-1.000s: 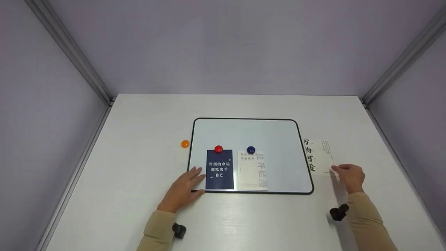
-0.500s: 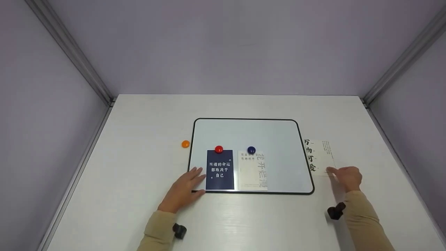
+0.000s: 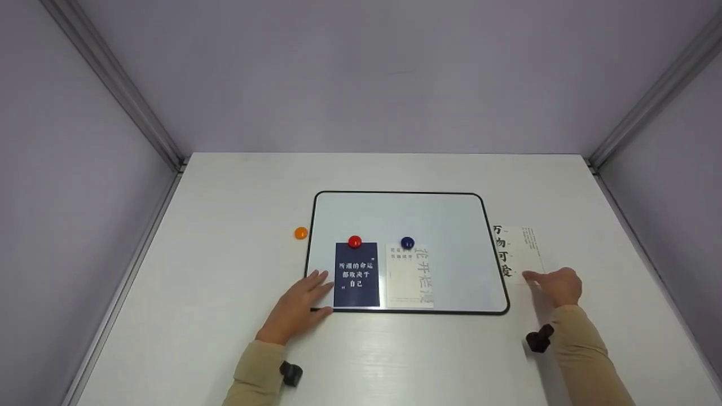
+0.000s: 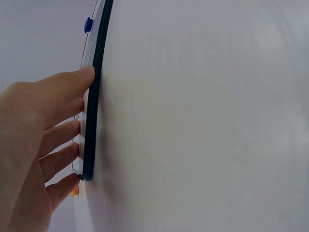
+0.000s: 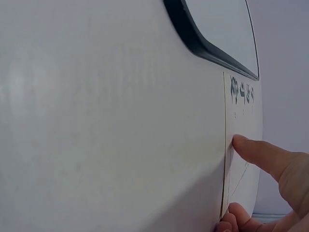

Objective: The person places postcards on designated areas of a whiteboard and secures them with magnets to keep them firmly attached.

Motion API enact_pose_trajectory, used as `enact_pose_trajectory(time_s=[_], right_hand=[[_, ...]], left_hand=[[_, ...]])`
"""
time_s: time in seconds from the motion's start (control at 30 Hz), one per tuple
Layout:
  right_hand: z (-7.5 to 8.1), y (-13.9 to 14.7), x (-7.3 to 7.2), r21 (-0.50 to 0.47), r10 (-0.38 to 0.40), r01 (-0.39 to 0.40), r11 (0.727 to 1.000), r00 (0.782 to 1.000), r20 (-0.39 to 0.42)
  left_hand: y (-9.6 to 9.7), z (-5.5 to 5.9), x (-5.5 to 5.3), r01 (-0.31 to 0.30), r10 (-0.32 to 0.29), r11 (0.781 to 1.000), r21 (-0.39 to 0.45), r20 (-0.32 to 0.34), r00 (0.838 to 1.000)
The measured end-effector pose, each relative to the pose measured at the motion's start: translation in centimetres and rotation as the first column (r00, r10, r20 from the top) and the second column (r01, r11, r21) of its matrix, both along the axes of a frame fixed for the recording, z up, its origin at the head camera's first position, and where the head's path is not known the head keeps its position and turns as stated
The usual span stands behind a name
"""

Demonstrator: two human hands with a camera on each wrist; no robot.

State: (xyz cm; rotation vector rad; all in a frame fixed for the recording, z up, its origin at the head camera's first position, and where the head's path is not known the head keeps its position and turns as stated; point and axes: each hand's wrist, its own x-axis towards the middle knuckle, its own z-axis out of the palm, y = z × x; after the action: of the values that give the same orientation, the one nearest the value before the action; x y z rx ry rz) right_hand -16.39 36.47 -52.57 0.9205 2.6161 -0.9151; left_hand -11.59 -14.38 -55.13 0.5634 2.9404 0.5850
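Note:
A whiteboard (image 3: 462, 225) with a black frame lies on the table. My left hand (image 3: 296, 307) rests on its near left corner, fingers spread over the surface and thumb at the front edge; the left wrist view shows the thumb (image 4: 87, 75) touching the dark frame. On the board, a dark blue card (image 3: 356, 293) sits under a red magnet (image 3: 354, 242), and a cream card (image 3: 407, 282) under a blue magnet (image 3: 407, 243). My right hand (image 3: 558, 286) pinches the lower right part of another cream card (image 3: 519, 248), thumb on top and the other fingers curled at its edge.
An orange magnet (image 3: 300, 233) lies on the table just left of the board. The white table (image 3: 242, 192) is bounded by pale walls (image 3: 366, 84) at the back and both sides.
My right hand has slid left, its thumb moving further over the cream card. The card, the board, the magnets and my left hand have stayed in place.

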Motion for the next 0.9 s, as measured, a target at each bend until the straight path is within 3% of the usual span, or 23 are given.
enact_pose_trajectory(time_s=[0.33,0.6,0.9], right_hand=[[-0.26,-0.02,-0.21,0.013,-0.01,0.01,1.0,1.0,-0.016],[-0.32,0.35,-0.18,0.016,0.001,-0.001,1.0,1.0,-0.001],[-0.3,0.55,0.17,-0.062,-0.079,0.076,0.995,0.995,-0.053]], left_hand=[[-0.1,-0.16,-0.05,0.028,-0.027,1.0,0.007,-0.065,0.998],[-0.07,-0.24,-0.04,0.021,-0.021,1.0,0.005,-0.054,0.998],[-0.09,-0.19,0.0,0.02,-0.019,1.0,0.011,-0.06,0.998]])
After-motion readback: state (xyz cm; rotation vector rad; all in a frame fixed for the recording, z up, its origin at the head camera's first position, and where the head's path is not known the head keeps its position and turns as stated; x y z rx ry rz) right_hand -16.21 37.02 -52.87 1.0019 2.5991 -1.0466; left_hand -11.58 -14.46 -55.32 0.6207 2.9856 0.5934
